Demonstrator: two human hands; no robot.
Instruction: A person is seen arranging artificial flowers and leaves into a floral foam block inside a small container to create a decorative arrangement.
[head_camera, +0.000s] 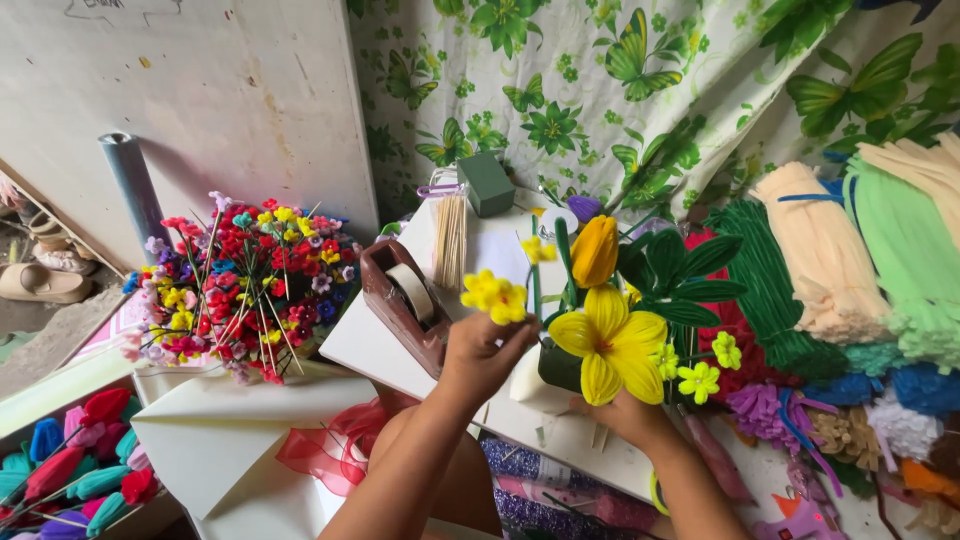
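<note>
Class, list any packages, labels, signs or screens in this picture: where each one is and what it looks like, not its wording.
No signs, labels or screens show.
Green box: rectangular, plain dark green, at the back of the white board, beside the bundle of wooden sticks.
Glittery wrapped rolls: purple and pink, low between the forearms.

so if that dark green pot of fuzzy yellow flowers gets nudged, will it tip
Probably yes. The dark green pot of yellow pipe-cleaner flowers looks top-heavy: the blooms spread far wider than its small base. It likely weighs little, being fuzzy wire. The right hand steadies it from below; the stems would likely bend, not snap.
</note>
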